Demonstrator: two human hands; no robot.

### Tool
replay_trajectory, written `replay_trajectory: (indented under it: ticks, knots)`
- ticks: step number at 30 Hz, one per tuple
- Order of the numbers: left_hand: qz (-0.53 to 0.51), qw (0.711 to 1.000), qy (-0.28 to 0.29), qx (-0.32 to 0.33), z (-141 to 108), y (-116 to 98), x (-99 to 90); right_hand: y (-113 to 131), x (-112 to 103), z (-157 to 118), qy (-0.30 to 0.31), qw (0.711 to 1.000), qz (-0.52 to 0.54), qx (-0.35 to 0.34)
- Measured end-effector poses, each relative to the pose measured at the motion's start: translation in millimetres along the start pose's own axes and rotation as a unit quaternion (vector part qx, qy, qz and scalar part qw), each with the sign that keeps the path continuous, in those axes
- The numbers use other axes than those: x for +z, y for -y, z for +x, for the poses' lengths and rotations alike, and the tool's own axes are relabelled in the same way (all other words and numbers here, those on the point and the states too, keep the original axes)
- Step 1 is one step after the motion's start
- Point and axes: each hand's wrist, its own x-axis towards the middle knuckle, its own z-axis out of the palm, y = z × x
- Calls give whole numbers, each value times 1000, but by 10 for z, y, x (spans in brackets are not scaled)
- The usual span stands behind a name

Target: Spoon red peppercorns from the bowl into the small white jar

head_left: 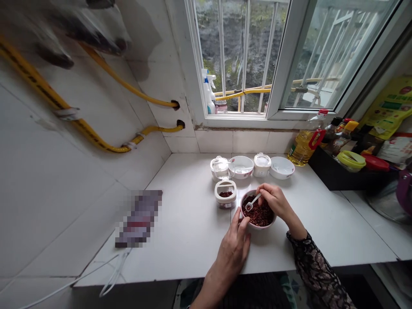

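A bowl [259, 225] of dark red beans [262, 213] stands on the white counter in front of me. My left hand [234, 243] steadies it from the near left, thumb and fingers against the rim. Between the fingers of my right hand [272, 201] is a small white spoon [252, 202], its scoop down at the beans on the bowl's left side. Just left of the bowl sits a clear jar [225, 201] with a pale lid frame and dark red beans inside.
Behind are two white bowls [282, 168] [241, 168] and two lidded jars [262, 165] [220, 166]. An oil bottle [301, 148] and a black condiment box [325, 169] stand to the right. A blurred-out object [140, 219] with a white cable [117, 268] lies left.
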Motion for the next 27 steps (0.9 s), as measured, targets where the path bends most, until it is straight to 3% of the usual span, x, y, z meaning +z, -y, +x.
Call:
replay_trajectory:
  ticks: [6,12,18,27]
  knots:
    - [0,1000,8,-6,-3,3,-9,-36,-62,7,-19,998,47,33]
    - [-4,1000,8,1,2,-1,-14,-27,-50,8,-43,999,-5,15]
    - [-6,1000,13,-1,11,-5,-20,-56,-36,12,-33,998,47,42]
    - [-2,1000,-5,8,10,-2,-1,1,9,3,-17,1000,14,17]
